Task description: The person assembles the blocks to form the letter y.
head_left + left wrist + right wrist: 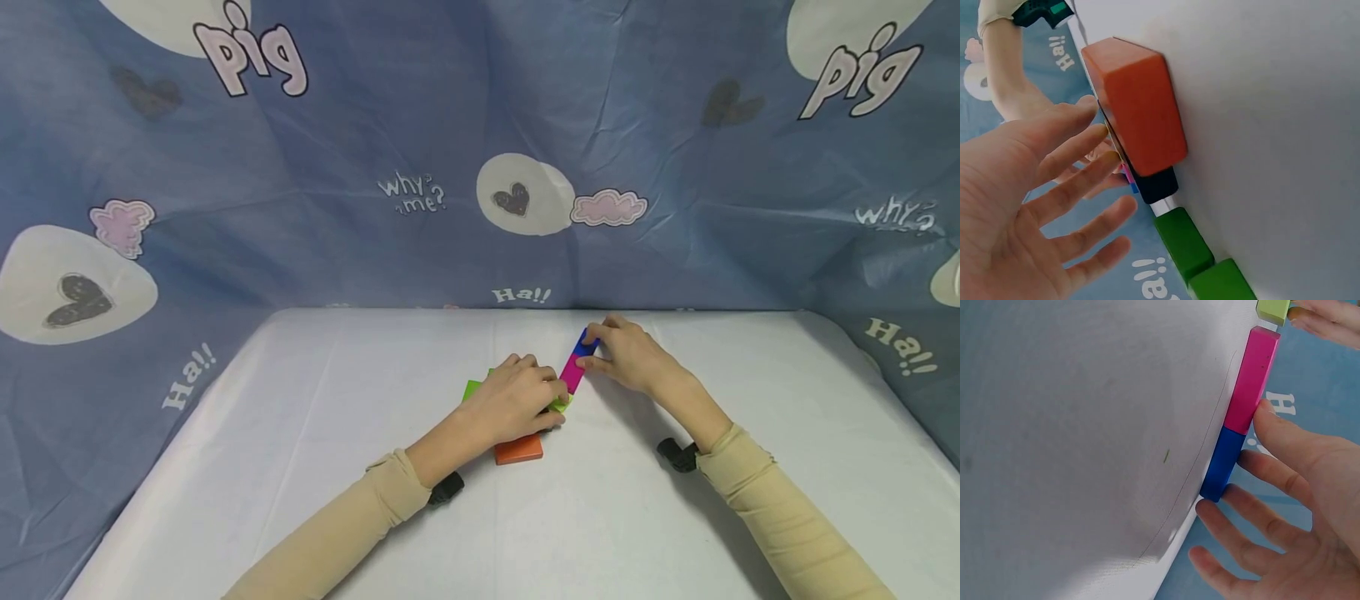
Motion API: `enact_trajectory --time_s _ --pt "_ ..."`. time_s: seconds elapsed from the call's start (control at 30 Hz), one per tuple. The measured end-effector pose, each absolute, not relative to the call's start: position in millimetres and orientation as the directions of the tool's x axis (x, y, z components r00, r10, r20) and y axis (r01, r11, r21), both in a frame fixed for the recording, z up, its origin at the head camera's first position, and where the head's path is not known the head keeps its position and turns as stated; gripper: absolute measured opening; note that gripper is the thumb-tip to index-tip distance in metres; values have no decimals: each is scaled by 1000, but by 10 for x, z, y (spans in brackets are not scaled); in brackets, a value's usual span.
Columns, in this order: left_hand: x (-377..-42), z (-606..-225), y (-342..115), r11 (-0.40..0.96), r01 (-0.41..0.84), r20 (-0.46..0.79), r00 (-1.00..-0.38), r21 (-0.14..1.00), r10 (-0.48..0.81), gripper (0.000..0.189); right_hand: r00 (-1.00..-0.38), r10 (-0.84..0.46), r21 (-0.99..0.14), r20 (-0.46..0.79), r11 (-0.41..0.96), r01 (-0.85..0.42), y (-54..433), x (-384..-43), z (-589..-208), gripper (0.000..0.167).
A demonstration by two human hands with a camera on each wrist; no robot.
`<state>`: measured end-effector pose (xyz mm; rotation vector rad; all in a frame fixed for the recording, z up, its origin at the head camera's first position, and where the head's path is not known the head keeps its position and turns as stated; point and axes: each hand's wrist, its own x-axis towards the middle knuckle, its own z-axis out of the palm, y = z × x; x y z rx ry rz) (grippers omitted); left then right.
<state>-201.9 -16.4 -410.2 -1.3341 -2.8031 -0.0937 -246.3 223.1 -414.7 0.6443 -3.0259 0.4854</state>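
The white bench is bordered at the rear and on both sides by a blue curtain. The blocks lie on the bench, nearer its rear edge than its side edges. White surface extends well to the left and right of them; the rear margin is narrower, tightest beyond the blue block.

The pink block and blue block sit end to end, running obliquely toward the rear right. The near end of the pink block is just beside the lime block; contact between them cannot be determined.

The right hand has its digits apart, thumb against the pink block, fingertips against the blue. The left hand covers much of the group, digits spread, fingertips at the lime block; how firmly they bear cannot be told.

The orange block projects on the near side of the left hand. A black block shows behind it, followed by two adjoining green blocks toward the left.
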Motion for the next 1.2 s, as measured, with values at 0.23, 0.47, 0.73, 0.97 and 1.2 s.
enact_trajectory --time_s 0.23,0.47,0.73,0.97,1.2 --pt "-2004 -4120 -163 632 775 49 -633 34 773 29 -915 -397 -296 77 867 -401 2232 -2463 -4150 33" --pt "-1994 -4128 -159 629 778 27 -628 -10 778 36 -917 -391 -294 78 870 -396 2232 -2455 -4151 34" --pt "-1989 -4118 -153 629 777 24 -628 -19 778 37 -919 -390 -284 67 875 -392 2231 -2456 -4154 35" --pt "-1975 -4120 -167 626 779 34 -625 -33 780 39 -924 -379 -278 55 883 -378 2236 -2435 -4168 33" --pt "-1955 -4118 -177 641 766 62 -638 -47 767 37 -924 -377 -258 63 889 -380 2234 -2424 -4154 34"
